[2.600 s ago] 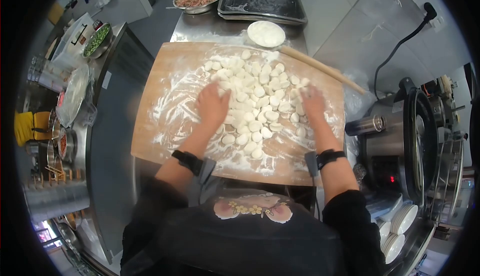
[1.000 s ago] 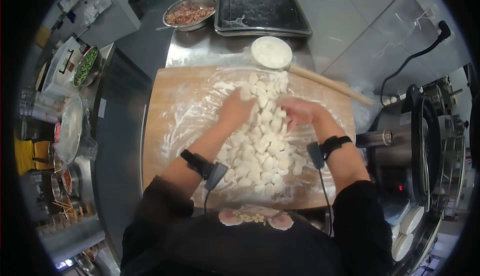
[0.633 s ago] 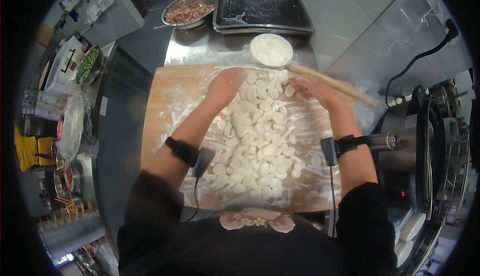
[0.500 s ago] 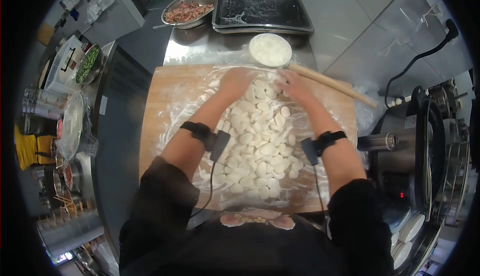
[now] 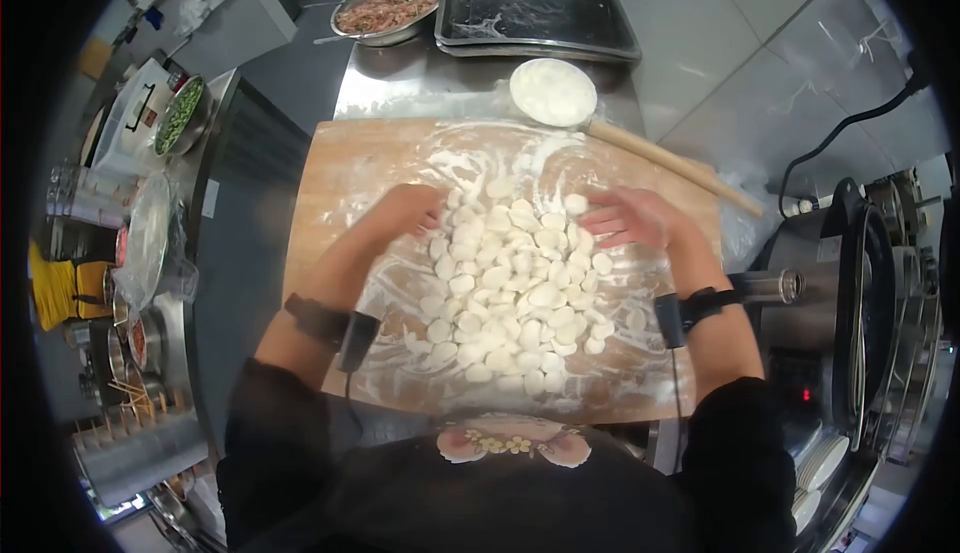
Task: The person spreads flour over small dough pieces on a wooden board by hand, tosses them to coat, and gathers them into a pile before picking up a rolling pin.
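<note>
A broad heap of small, flattened white dough pieces (image 5: 515, 288) lies in the middle of a floured wooden board (image 5: 335, 178). My left hand (image 5: 408, 210) is at the heap's upper left edge, its fingers curled downward and partly hidden; whether they hold anything I cannot tell. At the upper right edge, my right hand (image 5: 630, 218) has its fingers spread toward the pieces, with nothing held. Loose flour streaks the board around both hands. Behind the heap, a rolling pin (image 5: 670, 165) lies slanted across the board's back right corner, beside a white bowl of flour (image 5: 553, 93).
Beyond the board are a metal bowl of minced filling (image 5: 388, 13) and stacked black trays (image 5: 540, 3). A dark cooker (image 5: 800, 323) stands close on the right, with a metal cylinder (image 5: 770, 286) pointing toward the board. Green chopped vegetables (image 5: 180, 118) sit in a bowl at far left.
Both hands have moved apart and nearer to my body, from the heap's far end to its two sides. The pieces at the far end are spread wider. The view has shifted slightly.
</note>
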{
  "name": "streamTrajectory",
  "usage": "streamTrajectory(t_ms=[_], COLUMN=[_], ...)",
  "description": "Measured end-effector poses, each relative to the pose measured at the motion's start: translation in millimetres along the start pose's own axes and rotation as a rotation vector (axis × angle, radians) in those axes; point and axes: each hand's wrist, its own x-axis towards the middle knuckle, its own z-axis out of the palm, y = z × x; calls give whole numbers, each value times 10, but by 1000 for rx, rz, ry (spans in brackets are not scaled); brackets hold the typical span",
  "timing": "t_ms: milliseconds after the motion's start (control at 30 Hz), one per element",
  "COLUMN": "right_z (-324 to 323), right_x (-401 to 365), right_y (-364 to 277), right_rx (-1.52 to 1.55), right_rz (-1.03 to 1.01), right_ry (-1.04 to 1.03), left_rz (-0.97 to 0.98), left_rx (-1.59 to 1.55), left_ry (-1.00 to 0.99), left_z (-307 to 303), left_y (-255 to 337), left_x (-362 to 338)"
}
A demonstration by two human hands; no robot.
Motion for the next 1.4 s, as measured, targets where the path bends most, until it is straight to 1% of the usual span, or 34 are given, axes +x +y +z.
streamTrajectory(t_ms=[33, 67, 100, 200, 233, 300, 333, 367, 400, 433, 500, 533, 567, 600, 633, 667, 700, 767, 833, 900, 933, 967, 1000, 1033, 1067, 1100, 1133, 1167, 1200, 1233, 1267, 1300, 1333, 1400], right_z=[96, 175, 284, 907, 862, 758, 729, 686, 678, 631, 453, 331, 200, 117, 80, 56, 62, 310, 565, 1059, 1160, 1219, 1235, 1156, 925, 609, 221, -117, -276, -329, -324, -325, -307, -111], right_x=[118, 278, 397, 405, 440, 482, 439, 382, 281, 146, -111, -136, -118, -61, 38, 167, 290, 618, 979, 933, 849, 655, 390, 210, 94, -50, -165, -300, -543, -737, -798, -828, -834, -637], right_y=[30, 86, 113, 21, 21, 2, -40, -92, -165, -243, -393, -416, -409, -383, -355, -324, -301, -324, -252, -209, -230, -331, -453, -500, -475, -430, -306, -188, -134, -52, 67, 206, 306, 491], right_rx=[-6, -23, -40, -26, -30, -1360, -1362, -862, -360, -361, -361, -366, -351, -333, -333, -273, -209, -206, -715, -812, -808, -805, -920, -1031, -863, -694, -604, -512, -443, -373, -376, -202, -28, -16], right_rz=[-3, -29, -54, -86, -92, -1006, -1004, -659, -309, -307, -163, -163, -159, -153, -154, -194, -232, -275, -472, -523, -423, -415, -295, -174, -196, -217, -294, -372, -247, -121, -120, -68, -15, -50], right_ry=[-2, -76, -150, -169, -169, -132, -130, -227, -298, -294, -17, -17, 156, 329, 328, 404, 479, 450, 316, 274, 181, 182, 100, 15, 89, 161, 275, 387, 416, 442, 442, 347, 251, 204], left_rz=[-1, 0, 5, 62, 86, 109, 156, 202, 203, 233, 269, 274, 278, 278, 246, 213, 210, 467, 482, 494, 411, 327, 345, 363, 384, 381, 376, 253, 133, 135, 40, -56, -57, -68], left_rx=[12, 26, 26, 12, -21, -54, -245, -436, -439, -361, -285, -282, -277, -276, -182, -85, -81, 190, 157, 124, 201, 274, 98, -81, -257, -225, -192, -96, 0, -2, -58, -115, -119, -292], left_ry=[-45, -89, -84, -27, -36, -50, -245, -440, -444, -399, -350, -242, -134, -133, 4, 141, 141, 269, 229, 183, 39, -106, -206, -239, -268, -142, -17, 39, 97, 98, 5, -89, -92, -331], left_z=[33, 63, 179, 595, 647, 630, 578, 512, 436, 343, 136, 18, -56, -79, -96, -111, -87, 36, 389, 535, 513, 502, 402, 259, 93, -75, -233, -382, -500, -565, -596, -587, -511, -229], left_y=[-46, -81, 17, 357, 415, 416, 371, 331, 330, 344, 302, 254, 212, 200, 194, 191, 88, -186, -57, 78, 251, 338, 165, 92, 48, -21, -96, -155, -214, -320, -451, -543, -557, -515], left_x=[63, 125, 90, -115, -162, -156, -97, -50, -62, -96, -74, -28, 28, 52, 72, 103, 295, 770, 764, 564, 329, 209, 269, 189, 81, -4, -92, -189, -262, -291, -305, -331, -368, -409])
